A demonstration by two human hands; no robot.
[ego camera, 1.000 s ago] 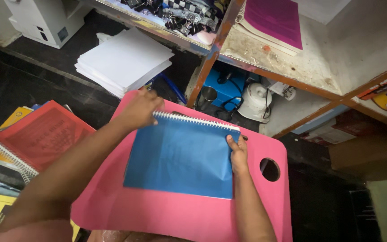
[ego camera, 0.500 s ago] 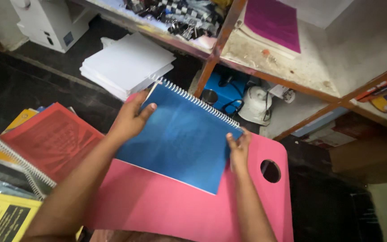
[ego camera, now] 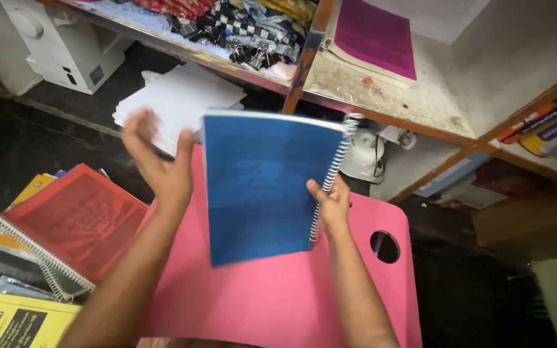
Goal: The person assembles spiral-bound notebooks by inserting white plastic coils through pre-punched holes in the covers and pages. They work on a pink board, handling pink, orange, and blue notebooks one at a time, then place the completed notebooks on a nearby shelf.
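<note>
A blue spiral-bound book [ego camera: 262, 183] is held upright above the pink lap table [ego camera: 278, 296], its wire spine on the right. My right hand [ego camera: 331, 205] grips the book at the spine's lower half. My left hand [ego camera: 156, 164] is blurred, fingers spread, just left of the book's free edge and apart from it.
A red-covered spiral book [ego camera: 72, 222] lies on a pile at left, with a yellow book [ego camera: 14, 319] below it. A stack of white paper [ego camera: 178, 103] sits behind. Wooden shelves hold binder clips [ego camera: 246, 48] and a magenta-covered book [ego camera: 372, 32]. A white machine [ego camera: 66, 42] stands top left.
The blue book was lifted off the pink table and turned upright, spine now to the right. My left hand let go of it and moved away to the left.
</note>
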